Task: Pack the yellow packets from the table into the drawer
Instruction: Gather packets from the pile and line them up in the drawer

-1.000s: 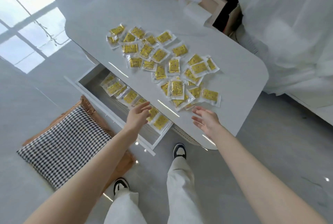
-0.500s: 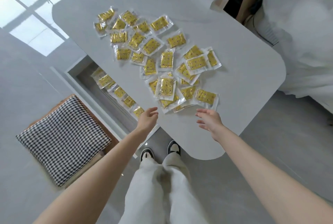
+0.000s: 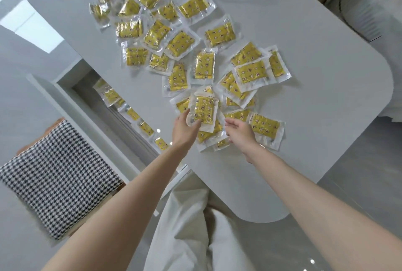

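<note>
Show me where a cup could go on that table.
Bare: the table's right side, between the yellow packets and the rounded edge, and its near end. Crowded: centre and far left; the left hand grips a packet there.

the left forearm and the right forearm are bare along their whole visible length, from the lower corners of the view up to the wrists. they look smooth and slender, broad near the camera and narrowing toward the left hand and the right hand, both bare too. between the arms are loose trousers in a pale cream-white cloth — soft, matte, rumpled into long folds, with a shadowed crease where the two legs meet.
</note>
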{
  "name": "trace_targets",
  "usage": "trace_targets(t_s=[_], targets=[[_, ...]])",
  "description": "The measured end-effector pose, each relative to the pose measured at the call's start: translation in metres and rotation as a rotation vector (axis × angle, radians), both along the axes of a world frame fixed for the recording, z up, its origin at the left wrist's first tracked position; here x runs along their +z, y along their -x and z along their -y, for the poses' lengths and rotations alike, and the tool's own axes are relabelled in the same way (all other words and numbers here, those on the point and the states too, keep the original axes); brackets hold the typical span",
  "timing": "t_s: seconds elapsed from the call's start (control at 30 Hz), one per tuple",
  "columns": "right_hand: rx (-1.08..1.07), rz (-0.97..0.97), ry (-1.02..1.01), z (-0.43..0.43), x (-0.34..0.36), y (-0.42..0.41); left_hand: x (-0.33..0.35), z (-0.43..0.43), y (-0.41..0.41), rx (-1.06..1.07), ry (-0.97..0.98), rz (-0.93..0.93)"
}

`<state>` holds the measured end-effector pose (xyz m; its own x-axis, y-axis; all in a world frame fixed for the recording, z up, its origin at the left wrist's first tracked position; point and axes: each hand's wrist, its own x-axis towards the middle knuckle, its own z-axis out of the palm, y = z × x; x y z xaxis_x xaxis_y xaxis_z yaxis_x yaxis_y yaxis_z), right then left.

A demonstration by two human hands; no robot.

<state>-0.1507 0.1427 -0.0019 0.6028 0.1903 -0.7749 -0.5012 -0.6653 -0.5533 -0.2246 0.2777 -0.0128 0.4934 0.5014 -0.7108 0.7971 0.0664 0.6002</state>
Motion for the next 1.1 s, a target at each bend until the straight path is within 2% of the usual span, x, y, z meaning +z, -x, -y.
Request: trace_targets(t_s=[0.13, 0.3, 0.4, 0.6, 0.7, 0.9, 1.0, 1.1], targets=[[0.044, -0.003, -0.002, -0.008, -0.029, -0.005, -0.029, -0.007, -0.018, -0.107, -0.147, -0.031], [0.109, 0.041, 0.004, -0.011, -0.042, 0.0, -0.042, -0.003, -0.028, -0.148, -0.384, -0.211], [0.168, 0.09, 0.014, -0.009, -0.044, 0.001, -0.046, 0.003, -0.032, -0.149, -0.427, -0.192], [0.239, 0.322, 0.16, -0.009, -0.052, 0.016, -0.045, -0.003, -0.042, -0.133, -0.377, -0.179], [0.244, 0.42, 0.191, -0.013, -0.057, 0.024, -0.047, -0.009, -0.042, -0.21, -0.384, -0.114], [0.247, 0.434, 0.222, -0.02, -0.063, 0.027, -0.048, -0.018, -0.038, -0.326, -0.392, -0.035], [0.207, 0.416, 0.163, -0.016, -0.056, 0.028, -0.044, -0.025, -0.04, -0.317, -0.242, -0.012], [0.041, 0.373, 0.099, -0.008, -0.045, 0.023, -0.035, -0.039, -0.036, -0.381, -0.065, -0.051]])
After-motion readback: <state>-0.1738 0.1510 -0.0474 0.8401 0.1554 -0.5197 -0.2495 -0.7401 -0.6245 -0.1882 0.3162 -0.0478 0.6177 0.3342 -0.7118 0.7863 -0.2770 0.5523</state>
